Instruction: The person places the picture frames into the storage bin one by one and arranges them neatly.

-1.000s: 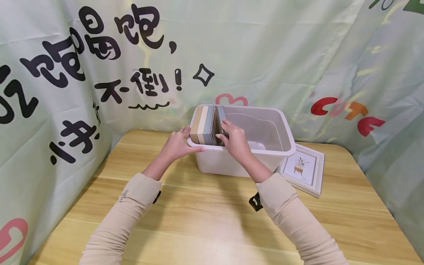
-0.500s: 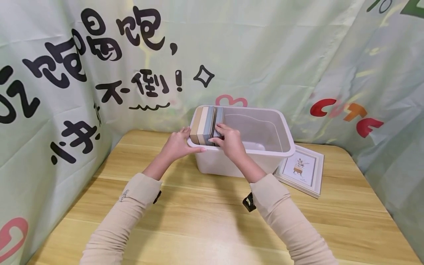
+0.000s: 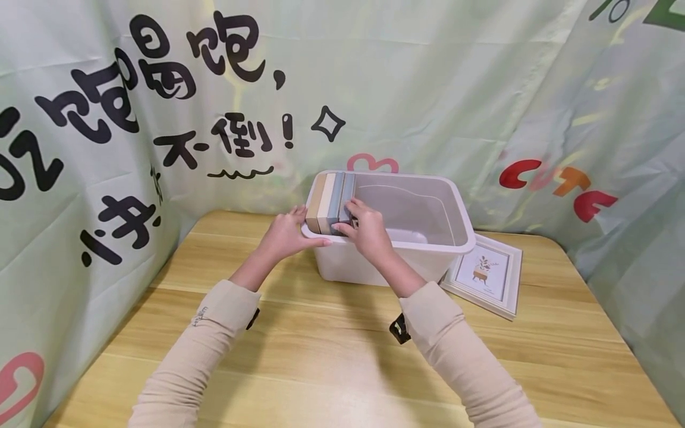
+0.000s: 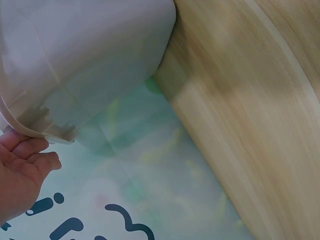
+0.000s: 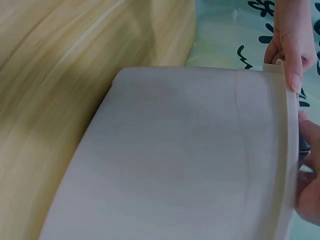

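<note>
Boxes (image 3: 327,202) stand upright in the left end of the bin (image 3: 348,261); the right hand (image 3: 368,233) pinches the rightmost blue box (image 3: 348,191) in its fingers. The left hand (image 3: 283,235) grips the bin's near-left corner; a framed picture (image 3: 488,274) lies beside its right end.

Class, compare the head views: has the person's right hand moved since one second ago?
Yes: the right hand has shifted left along the pale bin, closer to the left hand.

Your bin (image 3: 369,264) sits toward the back of the table (image 3: 321,356), curtain (image 3: 428,89) behind. Row of books (image 3: 332,196) in its left end. Your left hand (image 3: 282,235) is at the front-left corner, right hand (image 3: 371,235) at the row's right side. Picture frame (image 3: 488,274) lies right of the bin.
</note>
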Available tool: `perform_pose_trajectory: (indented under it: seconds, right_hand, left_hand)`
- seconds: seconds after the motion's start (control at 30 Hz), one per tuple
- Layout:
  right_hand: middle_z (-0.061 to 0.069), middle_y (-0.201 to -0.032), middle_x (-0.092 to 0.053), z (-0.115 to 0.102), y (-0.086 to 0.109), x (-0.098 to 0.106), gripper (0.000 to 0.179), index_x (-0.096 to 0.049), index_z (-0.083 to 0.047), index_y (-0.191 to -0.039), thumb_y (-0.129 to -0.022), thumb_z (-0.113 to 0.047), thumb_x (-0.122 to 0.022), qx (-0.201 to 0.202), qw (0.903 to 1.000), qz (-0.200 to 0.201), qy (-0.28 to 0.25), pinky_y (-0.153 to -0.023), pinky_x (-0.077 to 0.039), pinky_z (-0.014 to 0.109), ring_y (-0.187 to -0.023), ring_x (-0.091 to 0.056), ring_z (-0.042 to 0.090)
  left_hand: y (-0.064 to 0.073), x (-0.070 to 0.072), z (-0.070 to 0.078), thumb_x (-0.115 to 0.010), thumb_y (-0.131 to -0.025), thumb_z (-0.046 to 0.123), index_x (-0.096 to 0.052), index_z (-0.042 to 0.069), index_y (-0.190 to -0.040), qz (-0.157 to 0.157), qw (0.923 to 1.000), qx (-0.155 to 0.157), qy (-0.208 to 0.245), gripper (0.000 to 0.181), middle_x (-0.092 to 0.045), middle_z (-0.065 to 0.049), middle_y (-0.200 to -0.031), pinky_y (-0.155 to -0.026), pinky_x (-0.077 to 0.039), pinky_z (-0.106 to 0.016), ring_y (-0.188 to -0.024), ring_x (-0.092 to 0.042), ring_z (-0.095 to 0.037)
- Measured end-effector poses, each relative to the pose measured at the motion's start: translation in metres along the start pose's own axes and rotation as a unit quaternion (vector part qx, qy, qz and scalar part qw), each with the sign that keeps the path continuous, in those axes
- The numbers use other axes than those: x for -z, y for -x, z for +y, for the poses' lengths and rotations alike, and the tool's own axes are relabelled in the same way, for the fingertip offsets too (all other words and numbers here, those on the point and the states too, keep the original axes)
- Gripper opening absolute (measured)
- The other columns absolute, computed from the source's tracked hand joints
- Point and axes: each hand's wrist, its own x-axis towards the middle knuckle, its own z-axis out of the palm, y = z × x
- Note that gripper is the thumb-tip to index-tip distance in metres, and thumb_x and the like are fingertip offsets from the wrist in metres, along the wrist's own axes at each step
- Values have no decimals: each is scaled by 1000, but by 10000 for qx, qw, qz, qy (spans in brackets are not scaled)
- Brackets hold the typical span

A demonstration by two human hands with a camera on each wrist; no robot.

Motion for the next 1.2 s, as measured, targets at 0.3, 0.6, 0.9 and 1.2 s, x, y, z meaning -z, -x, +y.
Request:
perform_pose_trajectory:
  seconds: [0.3,0.6,0.9,1.2]
  right_hand:
    - [25,-111,-64,0,2,20,37,-62,10,-110,-83,-15,-68,580,9943,890,110,-102,-42,44,-108,-60,35]
    - [23,-105,-64,24,7,39,31,-64,8,-106,-83,-12,-67,1592,9724,1638,482,-95,-46,43,-102,-58,36]
    - [22,-119,-59,46,17,52,46,-60,3,-118,-82,-27,-66,1511,9754,1229,1033,-99,-36,53,-116,-49,38]
    - [19,-152,-22,58,26,76,77,-24,-10,-147,-87,-51,-51,-75,9778,-1203,1715,-111,2,61,-142,-6,40]
  left_hand:
    - [0,0,0,-74,-66,57,-44,-9,-131,-20,10000,29,-29,98,-42,-28,-137,-103,-41,-47,-128,-41,-40]
    - [0,1,2,-75,-66,56,-43,-8,-133,-85,9999,58,-93,98,-40,-26,-139,-103,-40,-46,-129,-40,-40]
    - [1,2,4,-74,-67,56,-42,-9,-133,-130,9998,97,-140,98,-39,-26,-140,-104,-39,-46,-130,-39,-40]
    - [1,3,3,-74,-67,56,-41,-9,-134,-151,9997,121,-145,98,-39,-26,-140,-105,-38,-46,-130,-38,-40]
